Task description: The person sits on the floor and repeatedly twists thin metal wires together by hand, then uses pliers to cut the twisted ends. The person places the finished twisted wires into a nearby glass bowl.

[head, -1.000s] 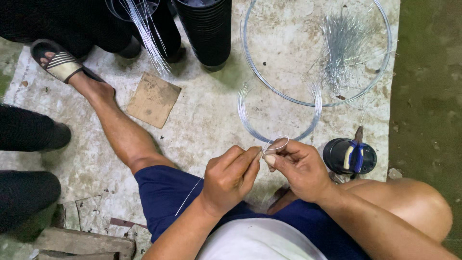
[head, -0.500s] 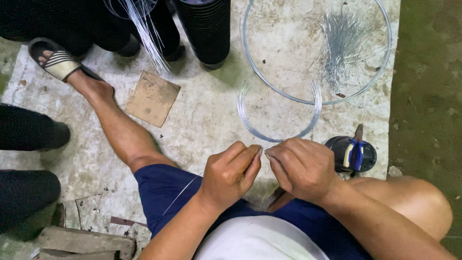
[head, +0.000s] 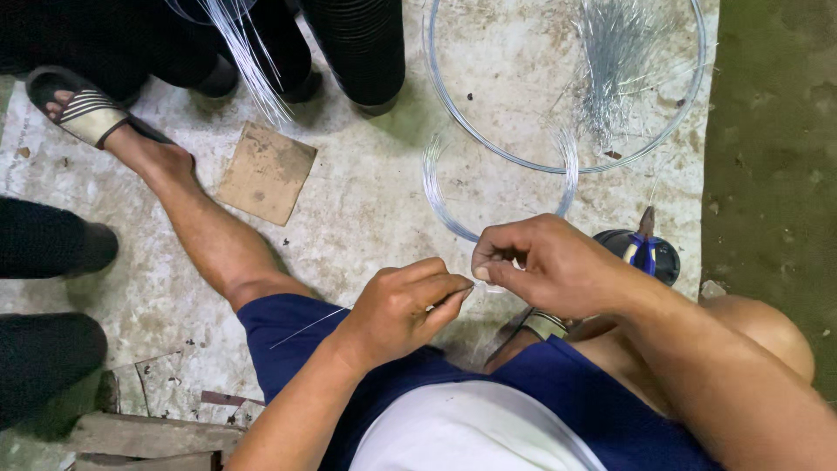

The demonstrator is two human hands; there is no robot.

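Both hands pinch 1 thin wire (head: 305, 324): left hand (head: 403, 307) & right hand (head: 542, 262). Looks light, springy, slippery; grip near ends.

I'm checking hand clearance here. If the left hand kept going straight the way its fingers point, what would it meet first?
The left hand points right and slightly up, toward the right hand. Its fingertips nearly reach the right hand's pinched thumb and forefinger, so that hand would be met first. A thin wire seems to run through the left hand's grip, though depth is unclear.

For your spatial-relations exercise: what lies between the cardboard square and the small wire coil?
Head view: only bare concrete floor between cardboard square and small wire coil.
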